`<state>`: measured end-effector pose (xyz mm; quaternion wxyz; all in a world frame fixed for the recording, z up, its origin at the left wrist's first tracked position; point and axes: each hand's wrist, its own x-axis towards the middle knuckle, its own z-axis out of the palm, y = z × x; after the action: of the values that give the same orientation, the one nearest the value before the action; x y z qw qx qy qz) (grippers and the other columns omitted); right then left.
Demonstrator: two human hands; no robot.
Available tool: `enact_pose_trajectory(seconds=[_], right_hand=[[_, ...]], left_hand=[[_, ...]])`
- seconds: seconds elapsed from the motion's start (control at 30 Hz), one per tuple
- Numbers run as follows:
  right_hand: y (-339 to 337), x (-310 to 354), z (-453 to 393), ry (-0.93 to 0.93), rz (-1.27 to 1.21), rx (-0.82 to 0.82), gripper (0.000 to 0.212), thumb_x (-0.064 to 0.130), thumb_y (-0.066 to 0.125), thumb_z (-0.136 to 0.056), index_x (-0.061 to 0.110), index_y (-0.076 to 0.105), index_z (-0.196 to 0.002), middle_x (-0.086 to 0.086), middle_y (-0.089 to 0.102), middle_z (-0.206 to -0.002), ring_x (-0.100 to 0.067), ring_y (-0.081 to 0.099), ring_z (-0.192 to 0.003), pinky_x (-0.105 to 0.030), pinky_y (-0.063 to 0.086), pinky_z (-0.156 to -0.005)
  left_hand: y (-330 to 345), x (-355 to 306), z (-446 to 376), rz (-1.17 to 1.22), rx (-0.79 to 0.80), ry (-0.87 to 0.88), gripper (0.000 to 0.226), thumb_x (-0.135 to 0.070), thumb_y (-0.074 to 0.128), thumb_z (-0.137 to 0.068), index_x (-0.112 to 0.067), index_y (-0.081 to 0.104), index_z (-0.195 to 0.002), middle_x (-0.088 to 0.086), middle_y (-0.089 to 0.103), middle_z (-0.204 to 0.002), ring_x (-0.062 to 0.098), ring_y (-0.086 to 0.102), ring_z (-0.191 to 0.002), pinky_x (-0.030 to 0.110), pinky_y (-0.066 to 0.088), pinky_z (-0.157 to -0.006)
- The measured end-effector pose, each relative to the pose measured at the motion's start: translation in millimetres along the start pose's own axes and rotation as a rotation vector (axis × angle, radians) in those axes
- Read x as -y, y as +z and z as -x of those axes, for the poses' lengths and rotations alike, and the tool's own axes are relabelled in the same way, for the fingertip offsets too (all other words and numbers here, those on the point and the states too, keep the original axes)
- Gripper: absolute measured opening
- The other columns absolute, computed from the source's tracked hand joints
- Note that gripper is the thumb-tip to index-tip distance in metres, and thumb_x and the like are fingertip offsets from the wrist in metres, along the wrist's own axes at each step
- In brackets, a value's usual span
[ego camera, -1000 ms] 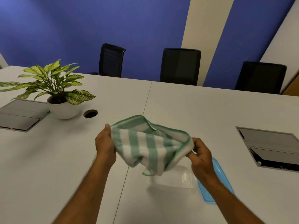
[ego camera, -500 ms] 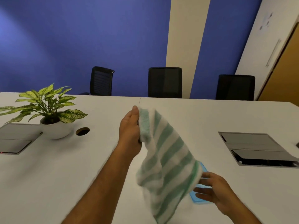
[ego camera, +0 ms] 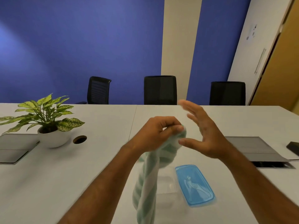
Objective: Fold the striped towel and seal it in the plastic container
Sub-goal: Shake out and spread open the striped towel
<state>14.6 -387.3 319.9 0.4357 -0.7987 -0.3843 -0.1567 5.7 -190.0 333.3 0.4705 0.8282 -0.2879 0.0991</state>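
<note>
My left hand [ego camera: 159,133] pinches the top corner of the green-and-white striped towel [ego camera: 148,180], which hangs down in a loose bunch above the white table [ego camera: 97,159]. My right hand [ego camera: 203,135] is raised just right of that corner, fingers spread, blurred, with its thumb close to the cloth. The clear plastic container [ego camera: 166,183] sits on the table behind the hanging towel, partly hidden by it. Its blue lid [ego camera: 195,185] lies flat immediately to the container's right.
A potted plant [ego camera: 48,120] in a white bowl stands at the left beside a round cable hole [ego camera: 79,139]. Grey cable hatches are set into the table at left [ego camera: 14,147] and right [ego camera: 255,149]. Three black chairs line the far edge.
My right hand has let go of the towel's lower part and risen from near the lid to beside my left hand. The towel now hangs narrower from my left hand alone.
</note>
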Motion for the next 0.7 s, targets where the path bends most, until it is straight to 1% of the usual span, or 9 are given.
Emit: enact_pose_trajectory(seconds=[0.07,0.13,0.23,0.27,0.3,0.37,0.43,0.53,0.7], right_hand=[[-3,2,-16,0.047,-0.065,0.127,0.069,0.031,0.078,-0.076,0.032,0.048,-0.138,0.014,0.061,-0.132,-0.015,0.057,-0.126,-0.035,0.047,-0.108],[-5,-2,-26,0.112,-0.142,0.186,0.049,0.025,0.080,-0.074,0.024,0.064,-0.121,0.004,0.070,-0.114,-0.024,0.068,-0.106,-0.042,0.055,-0.096],[-7,-8,-33,0.214,-0.227,0.258,0.038,0.027,0.082,-0.074,0.018,0.069,-0.109,-0.025,0.070,-0.100,-0.046,0.067,-0.090,-0.060,0.055,-0.083],[-6,-10,-33,0.232,-0.223,0.286,0.036,0.031,0.081,-0.074,0.018,0.071,-0.106,-0.032,0.067,-0.096,-0.053,0.063,-0.088,-0.065,0.053,-0.081],[-5,-10,-34,0.239,-0.191,0.302,0.033,0.036,0.080,-0.075,0.018,0.073,-0.101,-0.033,0.066,-0.093,-0.054,0.061,-0.085,-0.067,0.051,-0.078],[-6,-9,-33,0.244,-0.102,0.304,0.040,0.053,0.076,-0.071,0.018,0.076,-0.090,-0.021,0.071,-0.085,-0.043,0.064,-0.079,-0.061,0.055,-0.073],[-11,-6,-34,0.250,-0.034,0.296,0.053,0.067,0.074,-0.062,0.019,0.076,-0.084,-0.007,0.074,-0.078,-0.030,0.068,-0.075,-0.047,0.058,-0.068],[-23,-5,-38,0.235,0.028,0.288,0.048,0.064,0.076,-0.059,0.021,0.077,-0.079,-0.003,0.074,-0.075,-0.024,0.068,-0.072,-0.038,0.057,-0.065],[-47,-8,-41,0.231,0.118,0.198,0.041,0.063,0.076,-0.060,0.025,0.077,-0.075,-0.003,0.074,-0.073,-0.024,0.069,-0.068,-0.042,0.059,-0.063]], left_hand=[[1,3,3,-0.045,0.015,-0.007,0.013,-0.027,0.063,-0.095,-0.028,0.076,-0.093,-0.011,0.074,-0.089,0.009,0.068,-0.086,0.023,0.053,-0.080],[1,6,6,-0.084,-0.017,-0.023,0.014,-0.027,0.063,-0.095,-0.026,0.077,-0.097,-0.005,0.075,-0.093,0.013,0.068,-0.089,0.024,0.052,-0.082],[-1,10,7,-0.085,-0.080,-0.048,0.011,-0.030,0.064,-0.094,-0.029,0.075,-0.092,-0.008,0.073,-0.088,0.009,0.064,-0.083,0.019,0.048,-0.078],[-2,10,7,-0.092,-0.079,-0.052,0.010,-0.031,0.064,-0.094,-0.029,0.074,-0.090,-0.009,0.071,-0.085,0.008,0.062,-0.080,0.018,0.047,-0.076],[-3,11,6,-0.111,-0.067,-0.057,0.010,-0.031,0.064,-0.094,-0.028,0.072,-0.089,-0.009,0.069,-0.083,0.009,0.061,-0.079,0.018,0.047,-0.075],[-6,13,5,-0.149,-0.027,-0.075,0.009,-0.034,0.066,-0.092,-0.028,0.069,-0.085,-0.011,0.066,-0.079,0.010,0.060,-0.076,0.014,0.046,-0.069],[-10,16,6,-0.194,0.027,-0.098,0.014,-0.041,0.072,-0.085,-0.033,0.064,-0.078,-0.018,0.059,-0.070,0.005,0.057,-0.066,0.005,0.041,-0.056],[-17,28,9,-0.198,0.130,-0.137,0.021,-0.048,0.080,-0.074,-0.036,0.063,-0.072,-0.018,0.058,-0.061,-0.003,0.057,-0.056,0.006,0.040,-0.048],[-33,58,19,-0.207,0.184,-0.214,0.015,-0.046,0.080,-0.076,-0.037,0.067,-0.076,-0.017,0.062,-0.062,-0.002,0.058,-0.055,0.010,0.043,-0.050]])
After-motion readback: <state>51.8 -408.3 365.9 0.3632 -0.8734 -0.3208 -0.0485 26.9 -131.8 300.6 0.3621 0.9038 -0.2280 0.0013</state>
